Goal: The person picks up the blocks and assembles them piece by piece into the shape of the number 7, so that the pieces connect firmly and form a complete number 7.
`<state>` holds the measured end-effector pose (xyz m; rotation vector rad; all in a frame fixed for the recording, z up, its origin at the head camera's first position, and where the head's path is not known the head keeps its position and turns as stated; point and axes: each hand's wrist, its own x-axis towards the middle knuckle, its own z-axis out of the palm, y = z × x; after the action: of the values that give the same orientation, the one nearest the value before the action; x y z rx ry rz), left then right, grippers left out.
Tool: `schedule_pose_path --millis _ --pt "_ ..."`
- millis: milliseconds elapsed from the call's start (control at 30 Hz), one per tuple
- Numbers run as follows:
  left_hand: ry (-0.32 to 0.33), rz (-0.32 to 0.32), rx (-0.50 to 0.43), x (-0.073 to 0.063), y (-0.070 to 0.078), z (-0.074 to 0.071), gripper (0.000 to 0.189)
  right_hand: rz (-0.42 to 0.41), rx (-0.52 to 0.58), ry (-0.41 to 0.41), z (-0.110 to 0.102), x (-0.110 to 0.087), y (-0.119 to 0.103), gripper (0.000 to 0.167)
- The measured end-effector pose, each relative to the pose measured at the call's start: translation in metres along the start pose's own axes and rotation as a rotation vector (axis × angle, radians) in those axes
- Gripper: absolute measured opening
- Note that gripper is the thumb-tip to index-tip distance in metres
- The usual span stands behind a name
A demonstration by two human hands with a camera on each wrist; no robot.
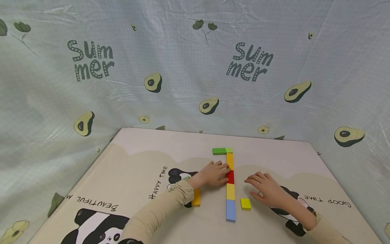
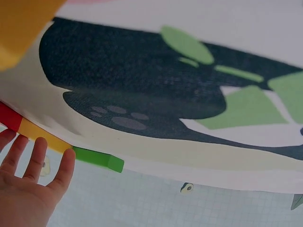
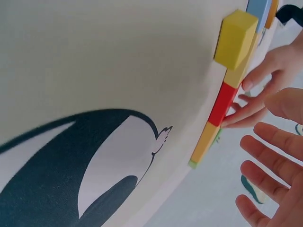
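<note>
Red block (image 1: 231,178) sits just right of the left grip (image 1: 214,174), at its fingertips: fingers extended, nothing clasped. Right grip (image 1: 265,190) spread, unloaded; loose yellow block (image 1: 245,204) just to its left. Step looks like aligning the block row (image 1: 230,192); next move probably wants light sideways pressure. Row's long axis runs fore-aft, light-green end (image 1: 229,150) pointing away.

The left arm (image 1: 161,208) partly hides an orange block (image 1: 196,199); the left hand (image 1: 214,174) covers some of the red block (image 1: 230,177). The left wrist view crops a blurred orange shape (image 2: 21,28) at the corner.
</note>
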<state>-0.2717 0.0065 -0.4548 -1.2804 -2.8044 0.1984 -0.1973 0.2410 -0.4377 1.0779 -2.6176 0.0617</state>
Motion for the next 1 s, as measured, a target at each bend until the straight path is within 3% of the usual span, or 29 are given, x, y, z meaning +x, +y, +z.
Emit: schedule_pose_path --millis 133,400,633,1000 --pt "-0.015 -0.010 -0.057 -0.001 0.000 -0.001 0.051 -0.012 -0.003 -0.007 -0.001 -0.003 -0.004 0.038" --pt "-0.046 -0.022 -0.137 -0.003 0.001 0.000 0.058 0.006 0.019 -0.150 -0.002 -0.011 -0.014 0.038" --pt "-0.056 -0.030 -0.130 -0.004 0.002 0.000 0.061 -0.075 -0.002 -0.103 0.004 -0.016 -0.018 0.033" --pt "-0.056 -0.030 -0.123 -0.005 0.003 -0.001 0.061 -0.104 -0.010 -0.136 0.006 -0.019 -0.021 0.036"
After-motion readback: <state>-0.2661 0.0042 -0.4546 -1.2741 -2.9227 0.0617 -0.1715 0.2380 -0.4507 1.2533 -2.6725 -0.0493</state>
